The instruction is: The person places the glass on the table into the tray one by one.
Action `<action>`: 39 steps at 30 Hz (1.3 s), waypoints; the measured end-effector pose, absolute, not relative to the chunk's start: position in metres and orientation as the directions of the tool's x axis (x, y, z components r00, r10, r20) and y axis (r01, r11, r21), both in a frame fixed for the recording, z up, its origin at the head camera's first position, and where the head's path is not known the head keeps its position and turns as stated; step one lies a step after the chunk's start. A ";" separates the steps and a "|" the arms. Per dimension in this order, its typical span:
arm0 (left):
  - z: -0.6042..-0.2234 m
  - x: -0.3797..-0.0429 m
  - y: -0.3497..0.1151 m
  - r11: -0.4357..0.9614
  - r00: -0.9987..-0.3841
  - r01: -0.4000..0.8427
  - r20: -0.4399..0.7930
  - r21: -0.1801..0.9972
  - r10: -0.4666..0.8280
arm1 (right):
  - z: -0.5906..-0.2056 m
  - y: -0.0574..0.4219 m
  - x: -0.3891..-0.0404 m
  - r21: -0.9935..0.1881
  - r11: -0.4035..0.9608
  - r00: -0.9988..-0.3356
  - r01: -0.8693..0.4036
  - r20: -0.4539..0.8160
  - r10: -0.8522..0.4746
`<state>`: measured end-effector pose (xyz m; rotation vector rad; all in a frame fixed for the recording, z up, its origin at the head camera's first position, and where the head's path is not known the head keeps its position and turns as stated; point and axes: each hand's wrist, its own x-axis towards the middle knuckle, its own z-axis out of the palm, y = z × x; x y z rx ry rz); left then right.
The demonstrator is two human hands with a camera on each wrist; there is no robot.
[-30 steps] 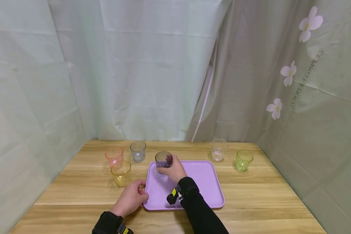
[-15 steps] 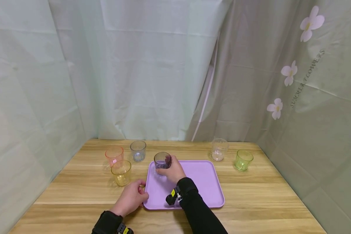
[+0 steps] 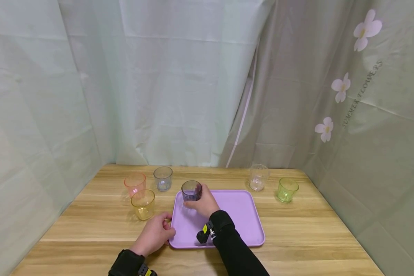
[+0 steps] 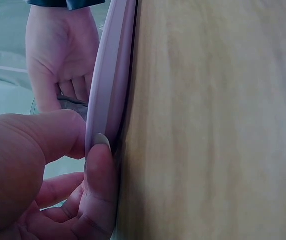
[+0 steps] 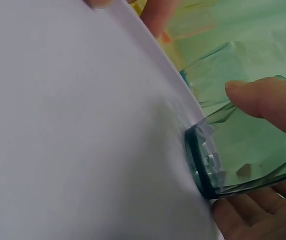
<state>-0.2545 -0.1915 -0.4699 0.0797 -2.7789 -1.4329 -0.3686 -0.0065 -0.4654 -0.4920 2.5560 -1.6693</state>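
A dark grey-purple glass stands upright at the far left corner of the lilac tray. My right hand grips it from the right, thumb on the near side. In the right wrist view the base of the glass is right at the tray's surface, near its raised rim. With thumb and fingers, my left hand pinches the tray's left edge near the front corner. The left wrist view shows the thumb inside the tray rim and a fingertip on its outer side.
Left of the tray stand a yellow glass, a pink-red glass and a blue-grey glass. At the right are a clear glass and a green glass. Curtains surround the wooden table.
The dark glass and my right hand have shifted very slightly left. My left hand keeps its place on the tray edge, and the other glasses have not moved.
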 end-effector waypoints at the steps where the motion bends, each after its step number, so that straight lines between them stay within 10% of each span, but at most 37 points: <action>1: -0.470 -0.255 -0.191 0.579 -0.998 -0.043 -0.013 0.814 -0.055 | -0.465 -0.005 -0.368 -0.903 0.358 -0.947 -0.238 0.134 -0.293; 39: -0.472 -0.257 -0.191 0.594 -0.999 -0.038 -0.010 0.804 -0.049 | -0.428 0.055 -0.367 -0.941 0.299 -0.971 -0.159 0.095 -0.219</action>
